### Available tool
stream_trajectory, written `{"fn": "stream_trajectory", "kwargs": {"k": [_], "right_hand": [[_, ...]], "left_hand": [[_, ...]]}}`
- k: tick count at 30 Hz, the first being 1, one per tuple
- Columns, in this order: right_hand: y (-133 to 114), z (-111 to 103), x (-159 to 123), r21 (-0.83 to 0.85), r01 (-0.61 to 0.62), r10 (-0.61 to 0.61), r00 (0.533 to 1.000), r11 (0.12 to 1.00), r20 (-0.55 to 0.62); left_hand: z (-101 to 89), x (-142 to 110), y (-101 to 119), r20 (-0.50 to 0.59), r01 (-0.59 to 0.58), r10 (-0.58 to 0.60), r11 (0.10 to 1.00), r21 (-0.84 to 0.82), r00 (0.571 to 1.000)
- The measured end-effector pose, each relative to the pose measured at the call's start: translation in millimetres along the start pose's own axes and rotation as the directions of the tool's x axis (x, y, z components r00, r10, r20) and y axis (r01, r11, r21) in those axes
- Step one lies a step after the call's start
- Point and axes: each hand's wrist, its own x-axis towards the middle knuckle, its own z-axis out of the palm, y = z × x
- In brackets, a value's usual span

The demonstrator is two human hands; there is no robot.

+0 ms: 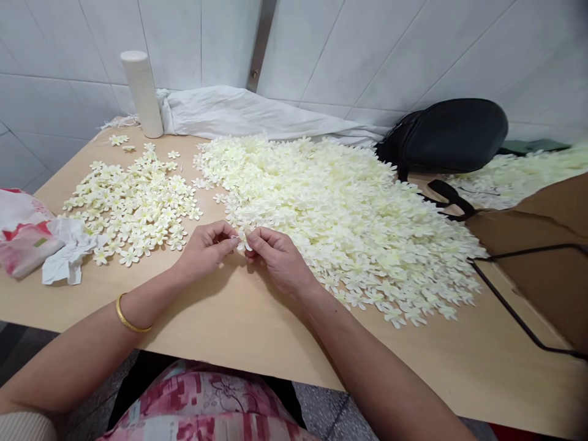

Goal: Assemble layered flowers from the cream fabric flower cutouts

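Observation:
Pinched between the fingertips of both hands is a small white artificial flower [243,241], partly covered by the fingers. My left hand [207,246] grips it from the left, and my right hand [277,256] from the right, just above the table. To the right of the hands spreads a large heap of loose pale yellow-white flowers [316,196]. A smaller, flatter pile of similar flowers [142,208] lies on the left, some with yellow centres.
A white bottle [144,95] stands at the back left before a white cloth [220,113]. At left lie a plastic bag [22,239] and crumpled paper [71,248]. A black bag [452,135] and a cardboard box [542,239] sit at right on the table [220,318].

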Motion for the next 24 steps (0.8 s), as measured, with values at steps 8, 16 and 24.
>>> {"fn": "stream_trajectory", "kwargs": {"k": [8,16,24], "right_hand": [[2.0,-5.0,3.3,0.066,0.020,-0.013,0.994,0.998,-0.106],[2.9,-10.0,4.7,0.031,0.060,-0.054,0.987,0.998,-0.149],[-2.0,-1.3,-3.2,-0.195,0.149,-0.152,0.988,0.969,0.002]], "left_hand": [[-9.4,7.0,-0.1,-0.079,0.015,-0.009,0.997,0.072,0.997],[-10.2,4.0,-1.9,0.163,-0.207,0.146,0.858,0.469,0.976],[-6.4,3.7,3.3,0.106,0.059,-0.060,0.998,0.007,0.993]]}}
